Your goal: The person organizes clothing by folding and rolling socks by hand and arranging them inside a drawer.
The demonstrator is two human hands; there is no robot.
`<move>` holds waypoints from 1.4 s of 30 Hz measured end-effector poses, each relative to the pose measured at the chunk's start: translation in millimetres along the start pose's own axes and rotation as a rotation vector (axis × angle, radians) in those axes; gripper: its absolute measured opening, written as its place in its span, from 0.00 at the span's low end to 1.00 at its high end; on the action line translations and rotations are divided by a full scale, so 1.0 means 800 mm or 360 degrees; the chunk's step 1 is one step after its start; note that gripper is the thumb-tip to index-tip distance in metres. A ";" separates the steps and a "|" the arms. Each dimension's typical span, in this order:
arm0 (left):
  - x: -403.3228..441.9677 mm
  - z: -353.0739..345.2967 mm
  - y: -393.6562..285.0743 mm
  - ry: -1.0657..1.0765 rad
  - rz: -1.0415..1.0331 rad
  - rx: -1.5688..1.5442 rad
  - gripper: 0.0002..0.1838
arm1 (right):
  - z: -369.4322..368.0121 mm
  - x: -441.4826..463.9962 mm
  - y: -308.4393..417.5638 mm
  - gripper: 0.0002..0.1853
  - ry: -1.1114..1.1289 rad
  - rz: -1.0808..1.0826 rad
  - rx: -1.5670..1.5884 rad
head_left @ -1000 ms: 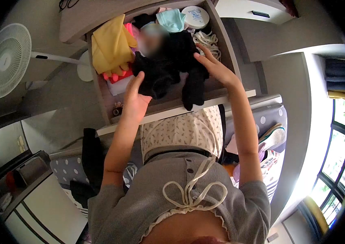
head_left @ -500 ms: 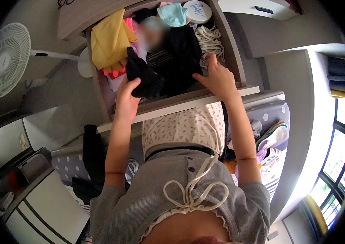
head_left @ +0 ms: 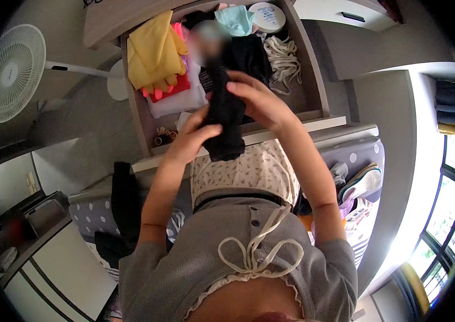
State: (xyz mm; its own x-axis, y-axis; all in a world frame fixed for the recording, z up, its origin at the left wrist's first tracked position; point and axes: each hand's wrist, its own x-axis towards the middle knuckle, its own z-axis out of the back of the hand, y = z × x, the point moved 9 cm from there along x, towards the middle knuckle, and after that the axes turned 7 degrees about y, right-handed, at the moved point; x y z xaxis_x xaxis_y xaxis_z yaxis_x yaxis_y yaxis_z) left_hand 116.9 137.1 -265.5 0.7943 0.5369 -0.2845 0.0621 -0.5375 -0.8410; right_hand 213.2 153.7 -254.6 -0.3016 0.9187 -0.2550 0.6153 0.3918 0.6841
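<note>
A soft black garment hangs lengthwise over the drawer's front edge; its exact kind does not show. My left hand pinches it from the left, thumb on top and the other fingers partly behind it. At its upper right side is my right hand, thumb and fingers closed on the cloth. Both hands are over the front of an open drawer. Beyond them lie more black clothes and a folded yellow cloth.
Inside the drawer are a light blue cloth, a round white container, a bundle of white cord, a red item and small rings. A white fan stands left. Clothes and insoles lie on a dotted surface behind.
The black garment has moved right and toward me, and now hangs longer. My right hand has come left from the drawer's right side onto it. Small rings at the drawer's front left are uncovered.
</note>
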 end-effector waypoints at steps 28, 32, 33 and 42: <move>0.022 -0.004 0.030 -0.0072 0.0069 -0.1193 0.10 | -0.129 -0.129 0.031 0.10 0.0283 0.1586 -0.2510; 0.027 -0.001 0.037 -0.0166 0.0109 -0.1251 0.10 | -0.139 -0.132 0.050 0.10 0.0223 0.1598 -0.2361; 0.022 0.001 0.036 -0.0266 0.0142 -0.1285 0.11 | -0.140 -0.130 0.040 0.10 0.0275 0.1555 -0.2423; -0.020 -0.043 0.002 -0.0050 -0.0014 -0.1303 0.22 | -0.126 -0.120 0.009 0.13 0.0138 0.1406 -0.3065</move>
State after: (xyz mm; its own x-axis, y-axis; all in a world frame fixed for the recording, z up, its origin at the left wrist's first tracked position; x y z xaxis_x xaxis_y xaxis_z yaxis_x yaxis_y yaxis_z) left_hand 124.7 105.3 -246.4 0.7753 0.5546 -0.3023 0.4994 -0.8313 -0.2442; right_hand 173.6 63.5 -156.4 -0.4823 0.7604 0.4349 -0.7409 -0.6190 0.2607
